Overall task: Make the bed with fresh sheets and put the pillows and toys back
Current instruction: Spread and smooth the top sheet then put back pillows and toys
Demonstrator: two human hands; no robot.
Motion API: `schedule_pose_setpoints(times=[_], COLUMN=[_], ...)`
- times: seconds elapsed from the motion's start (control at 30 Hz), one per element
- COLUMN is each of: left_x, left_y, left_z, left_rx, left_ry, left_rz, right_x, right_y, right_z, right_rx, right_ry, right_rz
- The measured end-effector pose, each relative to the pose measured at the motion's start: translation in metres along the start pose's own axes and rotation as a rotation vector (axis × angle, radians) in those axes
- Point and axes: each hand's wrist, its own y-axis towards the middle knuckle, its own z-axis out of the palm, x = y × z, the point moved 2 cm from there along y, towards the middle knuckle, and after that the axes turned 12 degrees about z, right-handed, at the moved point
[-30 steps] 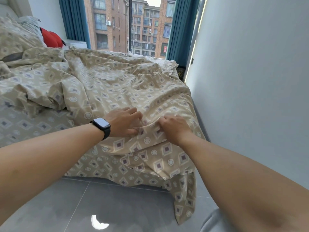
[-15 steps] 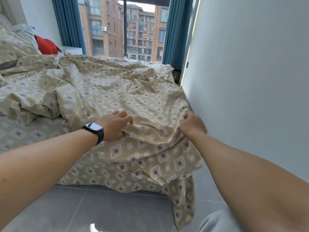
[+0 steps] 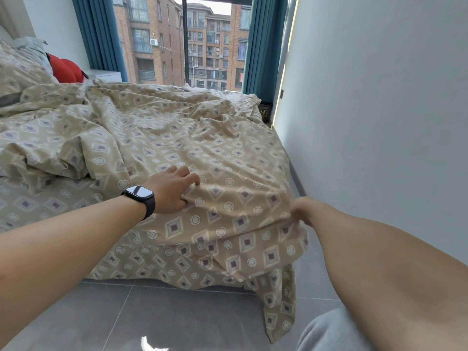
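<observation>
Both grips are on the patterned duvet cover [image 3: 202,153] at the foot of the bed, lower centre of the frame. Our left hand [image 3: 172,191], with a smartwatch [image 3: 140,197] on its wrist, has its fingers curled down into the cloth and seems to pinch a fold near the thumb. Our right hand [image 3: 300,211] is fisted on the cover's corner at the lower right, beside the white wall [image 3: 379,122]; its fingertips are hidden by the cloth, but the gathered creases there suggest a closed grip on that corner.

We judge the step in hand to be spreading the cover flat. To do it well we would keep the two grips well apart, draw the edge toward us and outward, and let the slack run out of the bunched heap at the left of the frame. The corner hanging toward the grey tiled floor [image 3: 126,320] should be lifted so it does not drag. Pulling evenly matters: one hand alone would skew the pattern against the bed edge.

Both arms are stretched forward and nearly straight, the left reaching in from the lower left with the palm down, the right from the lower right with the wrist bent toward the wall. A red plush toy [image 3: 64,70] and a pillow [image 3: 30,50] lie at the upper left.
</observation>
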Motion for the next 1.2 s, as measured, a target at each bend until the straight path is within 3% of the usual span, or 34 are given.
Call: schedule_pose_setpoints(times=[0.07, 0.13, 0.27, 0.33, 0.47, 0.57, 0.7, 0.77, 0.83, 0.97, 1.07, 1.2], left_x=[-0.001, 0.0, 0.002, 0.003, 0.008, 0.014, 0.035, 0.054, 0.08, 0.131, 0.162, 0.177], left_y=[0.0, -0.001, -0.004, -0.004, -0.007, -0.016, -0.046, -0.069, -0.098, -0.15, -0.181, -0.174], left_z=[0.0, 0.0, -0.001, -0.002, -0.002, -0.006, -0.024, -0.034, -0.042, -0.038, -0.015, 0.006], left_rx=[0.009, 0.012, 0.031, 0.038, 0.048, 0.038, -0.11, -0.249, -0.329, -0.292, -0.134, -0.255], left_ry=[0.006, 0.009, -0.016, -0.022, -0.036, -0.065, -0.023, 0.097, 0.131, 0.013, 0.002, 0.026], left_rz=[0.009, 0.008, 0.011, 0.02, 0.044, 0.093, 0.113, 0.139, 0.061, -0.289, -0.538, -0.545], right_x=[-0.011, -0.011, 0.015, 0.024, 0.017, 0.019, 0.037, 0.068, 0.116, 0.198, 0.25, 0.304], right_y=[-0.003, 0.005, 0.005, 0.003, 0.011, 0.005, -0.011, -0.028, -0.063, -0.162, -0.21, -0.224], right_z=[-0.002, -0.003, -0.002, 0.0, -0.005, -0.007, 0.0, 0.002, 0.016, 0.091, 0.151, 0.194], right_rx=[-0.002, -0.073, -0.124, -0.069, -0.12, -0.223, -0.483, -0.688, -0.772, -0.468, -0.31, -0.378], right_ry=[-0.037, -0.079, 0.396, 0.487, 0.626, 0.497, 0.085, -0.003, 0.047, 0.043, -0.086, -0.244], right_rz=[0.098, 0.03, 0.012, 0.009, 0.035, 0.01, 0.044, -0.109, -0.456, -1.003, -1.114, -1.033])
